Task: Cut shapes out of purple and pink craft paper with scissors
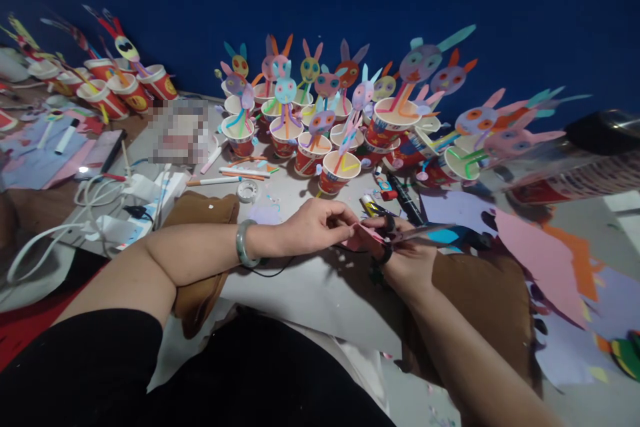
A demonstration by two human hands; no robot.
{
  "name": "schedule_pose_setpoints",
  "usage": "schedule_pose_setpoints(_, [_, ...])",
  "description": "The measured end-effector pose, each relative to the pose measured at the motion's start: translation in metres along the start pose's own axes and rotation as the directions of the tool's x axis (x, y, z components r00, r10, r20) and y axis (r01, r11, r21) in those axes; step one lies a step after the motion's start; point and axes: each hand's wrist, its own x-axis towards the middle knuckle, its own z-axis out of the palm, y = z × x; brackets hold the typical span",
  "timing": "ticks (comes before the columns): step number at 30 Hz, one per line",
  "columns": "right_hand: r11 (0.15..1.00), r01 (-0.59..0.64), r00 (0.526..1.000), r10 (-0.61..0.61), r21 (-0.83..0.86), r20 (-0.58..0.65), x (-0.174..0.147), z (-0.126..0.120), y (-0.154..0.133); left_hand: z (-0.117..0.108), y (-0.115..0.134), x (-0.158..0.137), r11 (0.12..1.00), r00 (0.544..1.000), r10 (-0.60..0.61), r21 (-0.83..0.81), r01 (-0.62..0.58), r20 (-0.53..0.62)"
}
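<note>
My left hand (320, 227), with a green bangle at its wrist, pinches a small pink piece of paper (361, 236) over the front of the table. Facing it, my right hand (407, 267) is closed on a pair of scissors (407, 234). The dark finger loops sit at my fingers, and the metal blades point right, away from the paper. My right fingertips are close to the paper's edge; whether they grip it too I cannot tell. Just beyond my hands stands a paper cup (340, 177) with a paper rabbit figure on a bent pipe-like stem.
Several similar cups with rabbit faces (285, 90) crowd the back, by a blue wall. Brown cushions (475, 313) lie under both forearms. Coloured paper sheets (537, 253) spread at right. Markers (403, 197), a tape roll (247, 191) and power strips (150, 207) with cables surround the work area.
</note>
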Motion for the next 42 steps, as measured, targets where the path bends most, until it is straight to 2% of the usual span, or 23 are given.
schedule_pose_setpoints(7, [0.969,0.240,0.971,-0.239,-0.067,0.025,-0.004,-0.002,-0.004,-0.002,0.002,-0.001,0.996,1.000,-0.016,0.082,0.015,0.007])
schedule_pose_setpoints(10, [0.893,0.443,0.896,-0.443,-0.076,0.015,-0.003,-0.001,0.001,-0.001,0.003,-0.001,0.996,1.000,-0.030,0.088,0.029,0.005])
schedule_pose_setpoints(12, [0.837,0.531,0.845,-0.535,-0.135,0.001,-0.002,0.000,0.004,0.000,0.003,-0.001,0.996,0.999,-0.036,0.086,0.036,-0.010])
schedule_pose_setpoints(16, [0.766,0.592,0.795,-0.606,-0.250,0.028,-0.001,0.000,0.003,0.001,0.003,-0.001,0.997,0.997,-0.078,-0.009,0.077,-0.014])
schedule_pose_setpoints(21, [0.649,0.690,0.703,-0.706,-0.320,0.083,0.003,-0.002,0.001,0.002,0.003,0.000,0.984,0.993,-0.118,-0.132,0.117,0.001])
schedule_pose_setpoints(25, [0.588,0.724,0.657,-0.746,-0.360,0.103,0.005,-0.003,0.005,0.001,0.003,0.000,0.963,0.991,-0.136,-0.233,0.136,0.017])
schedule_pose_setpoints(30, [0.556,0.736,0.646,-0.747,-0.387,0.154,0.005,-0.005,0.009,0.002,0.006,0.002,0.915,0.972,-0.222,-0.327,0.236,0.080])
schedule_pose_setpoints(36, [0.540,0.744,0.643,-0.738,-0.394,0.203,0.007,-0.008,0.010,0.003,0.008,0.004,0.840,0.936,-0.346,-0.422,0.340,0.066])
schedule_pose_setpoints(42, [0.489,0.770,0.608,-0.758,-0.409,0.238,0.007,-0.008,0.005,0.002,0.006,0.004,0.856,0.947,-0.313,-0.412,0.312,0.068])
